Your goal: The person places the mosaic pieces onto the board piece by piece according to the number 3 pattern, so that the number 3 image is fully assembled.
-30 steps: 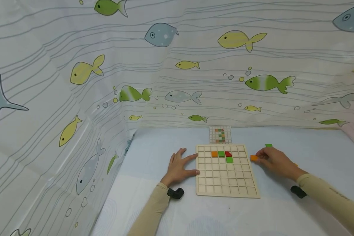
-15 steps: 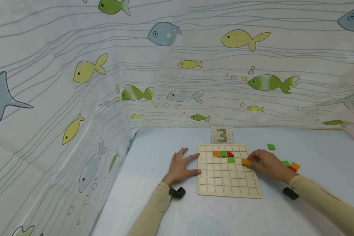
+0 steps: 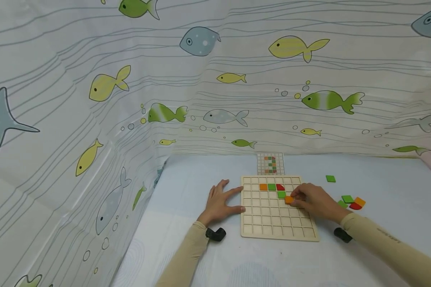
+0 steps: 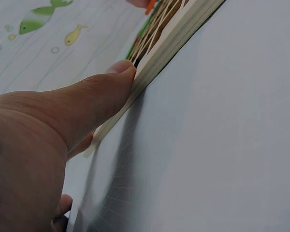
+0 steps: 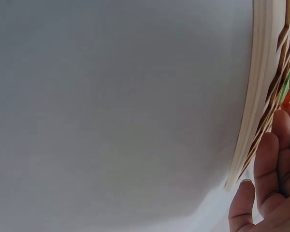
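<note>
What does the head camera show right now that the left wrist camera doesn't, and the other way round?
Only the head view shows the card behind the board and the loose tiles to its right.

Only the left wrist view shows the board's left side face up close.

Both show the left hand, the board, the fish-print backdrop, a bit of the right hand and, apparently, its orange tile.
</note>
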